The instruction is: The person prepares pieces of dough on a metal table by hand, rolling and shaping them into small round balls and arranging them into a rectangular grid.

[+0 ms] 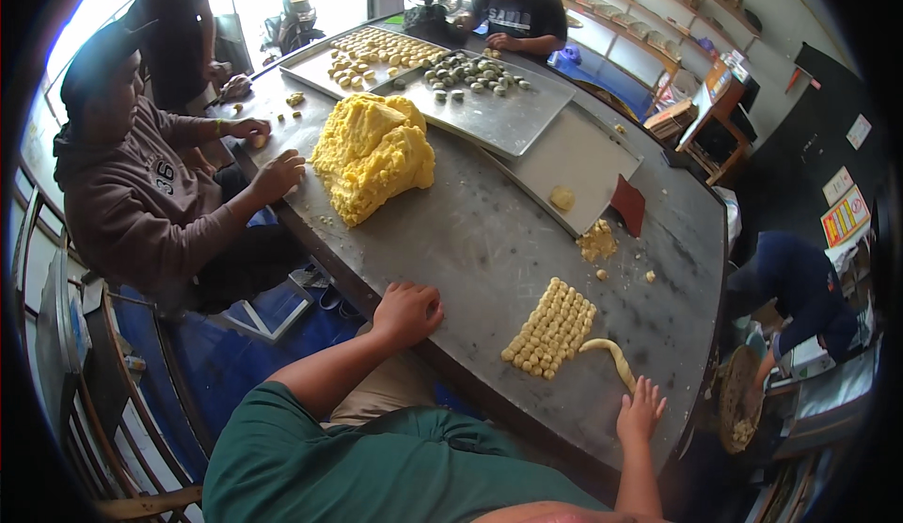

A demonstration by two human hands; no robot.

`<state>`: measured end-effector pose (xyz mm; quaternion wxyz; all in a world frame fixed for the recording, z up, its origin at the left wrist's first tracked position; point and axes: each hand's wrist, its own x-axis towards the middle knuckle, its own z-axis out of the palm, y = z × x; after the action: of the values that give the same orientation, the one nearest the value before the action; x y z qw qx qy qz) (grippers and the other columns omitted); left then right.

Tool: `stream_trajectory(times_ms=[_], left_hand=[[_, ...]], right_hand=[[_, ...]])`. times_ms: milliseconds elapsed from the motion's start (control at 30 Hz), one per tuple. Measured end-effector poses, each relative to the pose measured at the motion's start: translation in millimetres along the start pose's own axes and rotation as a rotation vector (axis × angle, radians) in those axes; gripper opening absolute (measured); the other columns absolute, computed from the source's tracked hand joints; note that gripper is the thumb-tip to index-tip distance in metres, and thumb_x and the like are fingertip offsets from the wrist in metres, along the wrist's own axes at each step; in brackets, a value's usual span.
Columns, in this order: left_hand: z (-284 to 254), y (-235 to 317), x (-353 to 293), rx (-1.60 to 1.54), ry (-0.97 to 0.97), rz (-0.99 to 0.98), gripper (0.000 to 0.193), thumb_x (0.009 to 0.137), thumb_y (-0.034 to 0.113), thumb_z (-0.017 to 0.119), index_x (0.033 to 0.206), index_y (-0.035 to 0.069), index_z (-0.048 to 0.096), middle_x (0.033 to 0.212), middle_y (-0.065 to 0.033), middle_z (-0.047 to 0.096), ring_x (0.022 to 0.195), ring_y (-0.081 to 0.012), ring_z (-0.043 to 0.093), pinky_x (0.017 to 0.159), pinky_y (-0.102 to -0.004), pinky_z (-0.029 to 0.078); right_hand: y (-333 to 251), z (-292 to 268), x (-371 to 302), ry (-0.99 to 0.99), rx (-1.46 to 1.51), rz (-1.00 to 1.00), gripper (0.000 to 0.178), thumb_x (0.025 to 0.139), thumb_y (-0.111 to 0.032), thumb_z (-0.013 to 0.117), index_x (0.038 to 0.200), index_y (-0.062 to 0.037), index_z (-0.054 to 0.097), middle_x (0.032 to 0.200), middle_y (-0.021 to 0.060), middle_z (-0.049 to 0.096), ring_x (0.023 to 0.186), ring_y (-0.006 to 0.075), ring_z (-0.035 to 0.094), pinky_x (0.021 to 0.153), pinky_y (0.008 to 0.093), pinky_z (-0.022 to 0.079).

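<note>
My right hand [641, 412] lies with fingers spread at the near end of a pale dough rope [613, 360], touching it or just beside it. Left of the rope, small dough balls [552, 330] sit packed in several rows on the metal table [470, 250]. My left hand [408, 314] rests on the table's near edge, its fingers curled in, with nothing seen in them. Beyond it stands a big mound of yellow dough [373, 158]. Past the small balls lie crumbly dough scraps [596, 241] and a dark red scraper [628, 206].
Trays hold pale pieces [386, 53] and dark green pieces [470, 73] at the far end; another tray [588, 170] carries one flat dough disc. A co-worker [160, 175] sits at the left, another [517, 10] at the far end. A person bends over a round basket [743, 396] at the right.
</note>
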<state>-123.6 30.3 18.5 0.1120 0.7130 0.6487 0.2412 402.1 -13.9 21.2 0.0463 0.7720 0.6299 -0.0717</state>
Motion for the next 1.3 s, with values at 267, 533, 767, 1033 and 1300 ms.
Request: stream_trajectory(times_ms=[267,533,767,1033,1300], left_hand=[[6,3,5,0.019,0.064,0.017,0.018,0.091,0.03,0.066,0.087,0.013,0.066,0.081,-0.0066,0.069,0.09,-0.0308,0.066,0.089,-0.0441,0.047],[24,-1,12,0.044,0.065,0.015,0.02,0.091,0.03,0.067,0.084,0.012,0.067,0.082,-0.009,0.069,0.088,-0.033,0.067,0.085,-0.0472,0.048],[18,-2,5,0.101,0.07,0.008,0.023,0.094,0.035,0.065,0.095,0.013,0.071,0.084,-0.0087,0.07,0.094,-0.0335,0.066,0.087,-0.0483,0.048],[18,1,7,0.097,0.056,0.026,0.018,0.094,0.03,0.065,0.09,0.012,0.069,0.086,-0.0058,0.071,0.091,-0.0317,0.066,0.086,-0.0461,0.047],[13,4,2,0.085,0.052,-0.055,0.014,0.09,0.026,0.068,0.087,0.012,0.067,0.078,-0.0073,0.066,0.085,-0.0322,0.064,0.083,-0.0468,0.047]], right_hand=[[32,-4,50,0.241,1.263,0.19,0.03,0.107,-0.037,0.058,0.103,-0.0078,0.06,0.087,0.0067,0.063,0.074,0.0202,0.065,0.071,0.0415,0.055],[-85,-166,65,0.096,1.651,-0.147,0.021,0.102,-0.028,0.067,0.116,-0.0118,0.065,0.097,0.0009,0.069,0.078,0.0088,0.063,0.056,0.0258,0.047],[-100,-177,22,-0.069,1.554,-0.591,0.036,0.106,-0.029,0.063,0.13,-0.0029,0.063,0.109,0.007,0.068,0.082,0.0082,0.057,0.074,0.0222,0.046],[-62,13,-25,0.225,-0.051,-0.391,0.052,0.102,-0.024,0.062,0.149,-0.0029,0.052,0.15,0.0144,0.057,0.143,0.0351,0.047,0.121,0.0508,0.034],[-86,7,13,0.003,-0.05,-0.087,0.088,0.103,-0.07,0.037,0.166,-0.01,0.026,0.17,0.023,0.025,0.159,0.0451,0.013,0.128,0.0604,0.006]])
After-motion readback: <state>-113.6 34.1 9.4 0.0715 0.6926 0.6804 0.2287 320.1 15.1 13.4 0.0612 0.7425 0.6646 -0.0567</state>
